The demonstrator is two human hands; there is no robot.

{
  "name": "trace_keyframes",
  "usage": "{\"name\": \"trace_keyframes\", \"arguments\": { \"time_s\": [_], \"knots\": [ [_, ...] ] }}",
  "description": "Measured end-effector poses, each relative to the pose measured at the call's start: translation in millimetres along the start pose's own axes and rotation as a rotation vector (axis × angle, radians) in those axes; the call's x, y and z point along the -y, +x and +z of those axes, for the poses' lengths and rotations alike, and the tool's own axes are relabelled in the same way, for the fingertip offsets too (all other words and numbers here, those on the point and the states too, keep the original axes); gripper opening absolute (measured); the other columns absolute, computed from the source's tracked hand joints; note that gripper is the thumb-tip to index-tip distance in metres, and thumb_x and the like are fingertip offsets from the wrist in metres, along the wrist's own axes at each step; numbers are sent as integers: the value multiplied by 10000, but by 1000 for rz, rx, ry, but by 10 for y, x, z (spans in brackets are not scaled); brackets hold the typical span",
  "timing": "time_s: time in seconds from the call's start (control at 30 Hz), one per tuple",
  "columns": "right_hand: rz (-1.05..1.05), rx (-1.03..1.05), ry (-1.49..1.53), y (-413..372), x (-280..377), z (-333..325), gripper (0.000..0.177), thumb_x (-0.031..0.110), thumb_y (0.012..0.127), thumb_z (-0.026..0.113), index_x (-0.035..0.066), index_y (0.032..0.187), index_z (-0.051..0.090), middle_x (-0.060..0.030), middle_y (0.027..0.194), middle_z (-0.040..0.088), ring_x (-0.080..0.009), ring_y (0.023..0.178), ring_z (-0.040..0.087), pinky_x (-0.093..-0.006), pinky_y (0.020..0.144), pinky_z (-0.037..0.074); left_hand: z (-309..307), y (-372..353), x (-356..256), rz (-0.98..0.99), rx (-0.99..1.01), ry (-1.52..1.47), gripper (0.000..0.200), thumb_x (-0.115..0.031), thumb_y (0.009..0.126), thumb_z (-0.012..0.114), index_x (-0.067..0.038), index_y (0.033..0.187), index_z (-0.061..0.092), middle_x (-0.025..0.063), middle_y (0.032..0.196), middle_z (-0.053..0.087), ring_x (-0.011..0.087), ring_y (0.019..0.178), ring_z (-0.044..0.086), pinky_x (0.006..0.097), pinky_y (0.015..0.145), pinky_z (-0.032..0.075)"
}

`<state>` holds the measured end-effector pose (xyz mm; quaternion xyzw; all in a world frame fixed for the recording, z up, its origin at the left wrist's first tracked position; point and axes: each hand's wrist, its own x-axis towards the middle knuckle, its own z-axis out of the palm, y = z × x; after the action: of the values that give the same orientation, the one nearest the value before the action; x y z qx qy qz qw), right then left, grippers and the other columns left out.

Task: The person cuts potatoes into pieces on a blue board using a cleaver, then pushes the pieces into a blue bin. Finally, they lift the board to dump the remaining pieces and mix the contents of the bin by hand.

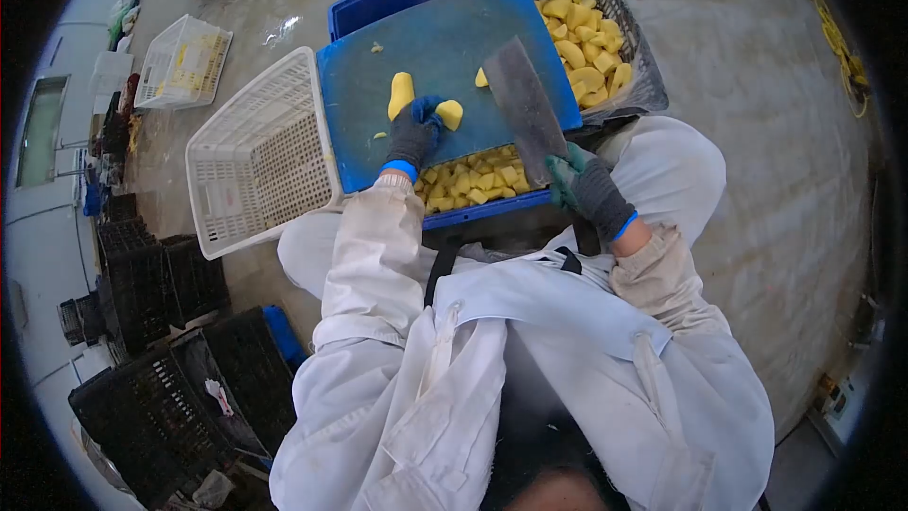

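Observation:
My right hand (588, 187), in a dark green-grey glove, is closed around the handle of a broad cleaver (525, 104). The blade lies slanted over the right part of a blue cutting board (364, 57). My gloved left hand (414, 135) rests on the board with its fingers curled against a peeled potato piece (449, 114), cut face showing. Beside the same hand, a longer peeled potato (401, 93) touches the glove. A small potato slice (481, 78) sits left of the blade, partly hidden by it. Small scraps lie on the board.
Below the board, a blue crate (482, 213) holds many potato chunks (473, 182). A dark lined crate (653, 85) of larger potato pieces stands at the right. To the left are a white basket (213, 156) and a farther white crate (156, 66). Black crates (161, 397) are stacked lower left.

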<state>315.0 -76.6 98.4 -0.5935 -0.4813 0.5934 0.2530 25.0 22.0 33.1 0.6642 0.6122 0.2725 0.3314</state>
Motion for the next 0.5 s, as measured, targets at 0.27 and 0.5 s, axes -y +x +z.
{"name": "trace_keyframes", "arguments": {
  "time_s": [0.27,0.5],
  "knots": [
    [-221,-15,-696,-40,131,87,285,316,887,498,65,1005,560,-208,790,630,-376,735,624,-471,644,483,15,-100,253,-23,-136,-76,553,-195,735,703,-7,1218,507,229,1125,542,362,990,567,431,874,461],
    [-239,79,-1000,54,440,203,303,329,896,475,48,986,546,-203,794,643,-355,759,640,-481,663,490,87,-137,-236,-47,-150,214,626,-224,710,733,-16,1237,467,214,1102,539,360,1039,537,424,880,453]
  ]
}}
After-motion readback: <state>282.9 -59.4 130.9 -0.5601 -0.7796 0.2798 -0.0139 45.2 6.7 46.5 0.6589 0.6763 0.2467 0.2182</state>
